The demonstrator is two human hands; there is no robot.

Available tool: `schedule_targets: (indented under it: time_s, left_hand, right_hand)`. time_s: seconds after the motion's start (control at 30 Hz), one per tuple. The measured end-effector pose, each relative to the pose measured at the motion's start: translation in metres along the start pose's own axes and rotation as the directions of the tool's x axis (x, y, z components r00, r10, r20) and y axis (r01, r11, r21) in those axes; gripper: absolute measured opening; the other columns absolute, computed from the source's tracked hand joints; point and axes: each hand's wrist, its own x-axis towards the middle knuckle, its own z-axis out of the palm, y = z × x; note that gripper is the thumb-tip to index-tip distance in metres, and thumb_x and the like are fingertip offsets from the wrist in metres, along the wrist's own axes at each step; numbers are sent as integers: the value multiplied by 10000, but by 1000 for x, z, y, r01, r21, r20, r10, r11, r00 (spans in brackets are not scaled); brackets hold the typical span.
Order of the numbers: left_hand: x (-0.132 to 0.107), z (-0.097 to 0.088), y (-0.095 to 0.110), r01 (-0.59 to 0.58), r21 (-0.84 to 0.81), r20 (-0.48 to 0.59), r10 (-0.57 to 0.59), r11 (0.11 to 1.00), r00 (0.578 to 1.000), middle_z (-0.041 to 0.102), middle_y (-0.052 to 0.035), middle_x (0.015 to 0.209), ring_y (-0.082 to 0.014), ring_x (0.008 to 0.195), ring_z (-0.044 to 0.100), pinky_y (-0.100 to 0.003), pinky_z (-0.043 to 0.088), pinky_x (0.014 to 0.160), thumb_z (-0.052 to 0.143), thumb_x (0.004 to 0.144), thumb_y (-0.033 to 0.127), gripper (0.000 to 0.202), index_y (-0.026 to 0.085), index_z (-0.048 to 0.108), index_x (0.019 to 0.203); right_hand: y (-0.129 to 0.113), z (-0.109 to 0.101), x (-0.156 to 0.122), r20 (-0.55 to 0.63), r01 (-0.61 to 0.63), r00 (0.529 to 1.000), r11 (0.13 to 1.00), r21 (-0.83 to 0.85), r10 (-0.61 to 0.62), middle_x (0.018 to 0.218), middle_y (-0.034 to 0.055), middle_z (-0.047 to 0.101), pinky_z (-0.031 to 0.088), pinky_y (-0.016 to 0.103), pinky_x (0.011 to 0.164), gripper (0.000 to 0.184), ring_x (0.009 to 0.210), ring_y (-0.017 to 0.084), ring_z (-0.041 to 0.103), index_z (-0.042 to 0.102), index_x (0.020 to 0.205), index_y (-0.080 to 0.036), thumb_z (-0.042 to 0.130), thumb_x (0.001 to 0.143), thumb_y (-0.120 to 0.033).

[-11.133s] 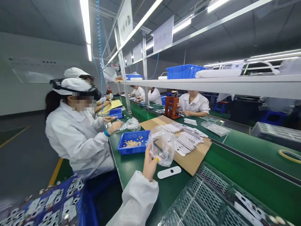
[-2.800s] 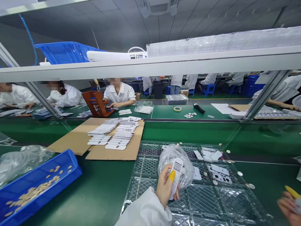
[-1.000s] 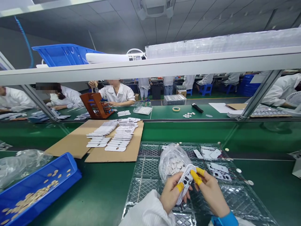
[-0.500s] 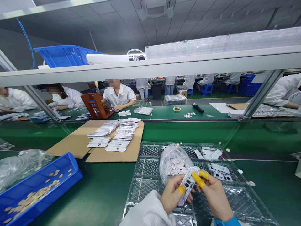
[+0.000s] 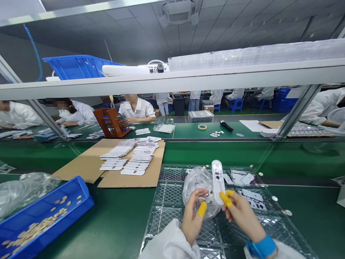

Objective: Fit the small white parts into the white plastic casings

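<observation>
My right hand (image 5: 242, 212), with yellow finger cots, pinches the lower end of a long white plastic casing (image 5: 217, 180). The casing is rounded at the ends, stands nearly upright and has small dark spots on its face; finer detail is blurred. To its left, my left hand (image 5: 192, 217) has thumb and fingers apart and shows nothing between them; its thumb wears a yellow finger cot. Behind both hands, a clear plastic bag (image 5: 192, 183) of small white pieces lies on a transparent divided tray (image 5: 168, 190).
White flat parts (image 5: 253, 196) with wires lie in the tray's right compartments. Rows of white casings (image 5: 134, 169) rest on cardboard (image 5: 105, 181). A blue bin (image 5: 86, 196) with small round discs stands at left. A shelf beam (image 5: 172, 81) crosses ahead; co-workers sit beyond.
My left hand has let go of the casing. My right hand has raised it and turned it nearly upright, away from my left hand.
</observation>
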Motion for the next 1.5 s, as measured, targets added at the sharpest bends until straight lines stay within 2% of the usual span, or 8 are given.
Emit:
schedule_targets:
  time_s: [0.23,0.53,0.67,0.73,0.9,1.03,1.23,1.5]
  left_hand:
    - [-8,-6,-3,-125,398,-36,152,909,988,593,-35,987,-192,912,538,-312,404,837,448,666,-42,436,232,554,987]
    - [-12,-7,8,-216,443,-35,257,870,966,577,-37,936,-185,919,537,-309,409,845,404,604,-73,453,214,538,929]
    - [-4,-56,31,-193,673,-11,270,714,963,588,-16,1025,-159,1002,527,-274,402,897,376,531,-83,552,224,536,962]
    - [4,-98,39,-82,893,0,183,442,983,587,-7,1066,-140,1029,521,-256,402,910,404,599,-48,512,235,522,1009]
    - [23,-217,48,148,974,-166,93,172,982,527,-95,1189,-222,1135,459,-373,379,942,512,692,39,429,180,514,1097]
    - [40,-278,57,255,966,-253,39,-41,967,513,-92,1187,-260,1146,431,-462,367,925,563,765,146,304,165,545,1068]
    - [62,-300,57,163,966,-178,-58,-203,982,528,-65,1168,-226,1116,451,-473,330,962,524,836,313,228,169,579,1003]
    - [67,-297,42,121,953,-122,15,-277,992,416,-81,1334,-271,1264,288,-474,136,1063,564,716,131,300,186,577,1010]
  right_hand:
    - [35,-57,105,-244,-25,970,998,-57,11,545,-10,585,444,236,374,302,388,138,512,516,917,-150,451,625,-194]
    - [91,-63,113,-353,16,929,963,-269,-114,919,97,677,528,320,558,500,663,226,644,515,1110,-127,451,660,-335]
    - [99,-68,116,-307,13,940,915,-404,-149,920,85,680,516,331,608,513,665,225,650,504,1156,-133,409,691,-325]
    - [101,-71,117,-287,6,945,887,-462,-156,923,82,679,507,335,625,506,645,219,649,497,1168,-135,385,710,-318]
    - [105,-76,118,-260,-26,950,783,-622,-175,841,91,681,468,404,666,472,691,289,635,544,1105,-139,397,702,-338]
    - [107,-76,119,-255,-56,947,682,-729,-195,793,167,656,440,442,629,479,733,377,598,588,1021,-91,387,704,-388]
    - [110,-74,122,-250,-86,949,604,-793,-192,739,148,631,444,382,585,477,678,330,596,576,1029,-100,339,750,-406]
    - [109,-74,120,-226,-71,953,575,-815,-202,726,135,619,445,362,570,445,655,306,591,563,1005,-116,324,767,-406]
